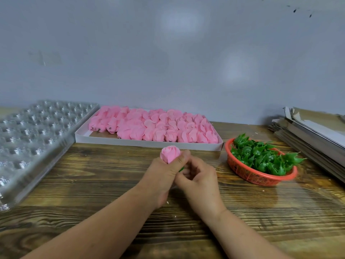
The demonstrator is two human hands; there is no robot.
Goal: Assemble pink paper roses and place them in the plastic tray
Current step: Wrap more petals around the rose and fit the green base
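Note:
My left hand (164, 171) grips a pink paper rose (170, 153) upright above the wooden table, its bloom poking out over my thumb. My right hand (197, 177) is curled against the rose's underside, where a sliver of a green calyx (181, 169) shows between the two hands. A white flat box (149, 143) full of pink rose heads (155, 126) lies just beyond my hands. A clear plastic tray (31, 135) with rows of round cups lies at the left, with no roses in the cups that show.
A red mesh basket (248, 174) heaped with green calyxes (261, 156) stands at the right. Stacked cardboard sheets (313, 131) lie at the far right edge. A grey wall runs behind the wooden table (93, 174).

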